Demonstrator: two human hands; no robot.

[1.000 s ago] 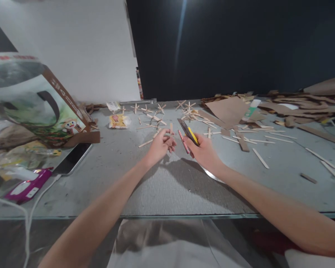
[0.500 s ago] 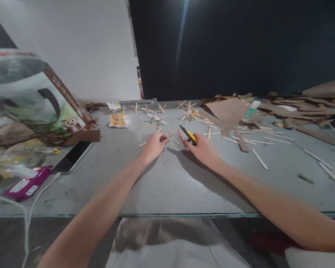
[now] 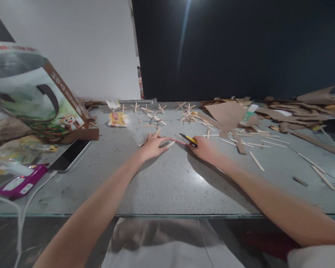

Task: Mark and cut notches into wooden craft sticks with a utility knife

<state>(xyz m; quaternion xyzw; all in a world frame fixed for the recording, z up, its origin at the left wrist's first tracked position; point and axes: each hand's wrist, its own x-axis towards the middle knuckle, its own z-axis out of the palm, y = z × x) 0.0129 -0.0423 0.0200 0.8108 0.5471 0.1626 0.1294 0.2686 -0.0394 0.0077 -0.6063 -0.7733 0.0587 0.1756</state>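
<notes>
My left hand (image 3: 153, 146) rests low over the grey tabletop, curved thumb and forefinger steadying a short piece of craft stick (image 3: 171, 143) at their tips. Its other fingers are partly hidden behind the forefinger. My right hand (image 3: 205, 149) is closed around a yellow-and-black utility knife (image 3: 190, 139) and a slim red patterned pencil or pen (image 3: 180, 142). The pencil's far end reaches to the stick piece beside my left forefinger; whether it touches is too small to tell. More craft sticks (image 3: 158, 131) lie just beyond my left hand.
Crossed craft sticks (image 3: 146, 108) stand farther back. Loose sticks (image 3: 257, 161), cardboard (image 3: 225, 113) and a glue stick (image 3: 249, 114) lie on the right. At left are a phone (image 3: 69, 155) with a cable, a purple packet (image 3: 24, 181), a large printed bag (image 3: 36, 100) and a small yellow packet (image 3: 118, 120).
My left hand has lowered the stick piece from a raised, upright hold to the tabletop. My right hand has lowered and turned the pencil leftward toward it, still keeping the knife.
</notes>
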